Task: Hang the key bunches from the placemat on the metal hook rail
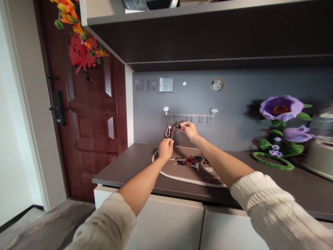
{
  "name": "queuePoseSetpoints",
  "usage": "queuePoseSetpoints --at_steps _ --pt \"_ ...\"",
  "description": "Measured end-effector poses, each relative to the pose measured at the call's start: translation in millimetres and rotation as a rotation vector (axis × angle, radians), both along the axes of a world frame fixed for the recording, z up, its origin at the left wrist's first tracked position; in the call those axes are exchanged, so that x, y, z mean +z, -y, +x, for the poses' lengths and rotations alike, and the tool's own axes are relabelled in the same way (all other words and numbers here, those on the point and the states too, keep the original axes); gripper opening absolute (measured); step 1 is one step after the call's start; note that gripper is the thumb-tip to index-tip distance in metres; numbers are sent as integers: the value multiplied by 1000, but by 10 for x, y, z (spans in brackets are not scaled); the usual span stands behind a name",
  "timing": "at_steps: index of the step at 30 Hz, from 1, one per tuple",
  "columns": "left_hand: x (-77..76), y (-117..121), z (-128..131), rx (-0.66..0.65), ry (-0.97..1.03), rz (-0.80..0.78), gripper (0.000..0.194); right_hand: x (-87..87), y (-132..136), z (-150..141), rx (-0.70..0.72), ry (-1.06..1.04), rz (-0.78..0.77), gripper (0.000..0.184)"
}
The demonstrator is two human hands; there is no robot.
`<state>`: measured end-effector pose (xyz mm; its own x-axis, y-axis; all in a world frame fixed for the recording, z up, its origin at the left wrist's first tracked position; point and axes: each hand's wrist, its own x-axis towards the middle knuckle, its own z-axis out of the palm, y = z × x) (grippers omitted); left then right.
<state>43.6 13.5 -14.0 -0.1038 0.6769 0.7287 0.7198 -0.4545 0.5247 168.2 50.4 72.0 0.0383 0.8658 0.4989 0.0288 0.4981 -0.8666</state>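
A chrome hook rail (189,114) is fixed to the grey wall above a dark counter. A key bunch with a brown fob (173,130) hangs from its left hooks, beside a pink loop keychain (168,131). My right hand (189,130) is raised to the rail and pinches the top of that key bunch. My left hand (165,148) is just below, fingers closed on the bottom of the brown fob. Under both hands lies an oval tray (166,173) with a pale rim, holding a pile of keys (189,161), one with a red tag.
A dark red door (85,114) with a black handle stands to the left. Purple fabric flowers (282,132) and a grey lidded pot (321,146) stand on the counter (125,163) at right. A dark cabinet (208,38) overhangs the wall, with switches (165,84) below it.
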Motion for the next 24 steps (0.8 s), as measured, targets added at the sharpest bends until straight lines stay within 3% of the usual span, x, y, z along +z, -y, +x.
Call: queuePoseSetpoints --at_steps 8,24 --pt "0 27 21 17 -60 -12 20 107 -201 -151 -35 -151 -166 14" --pt "12 67 54 43 -141 -29 21 122 -394 -356 -44 -395 -248 14"
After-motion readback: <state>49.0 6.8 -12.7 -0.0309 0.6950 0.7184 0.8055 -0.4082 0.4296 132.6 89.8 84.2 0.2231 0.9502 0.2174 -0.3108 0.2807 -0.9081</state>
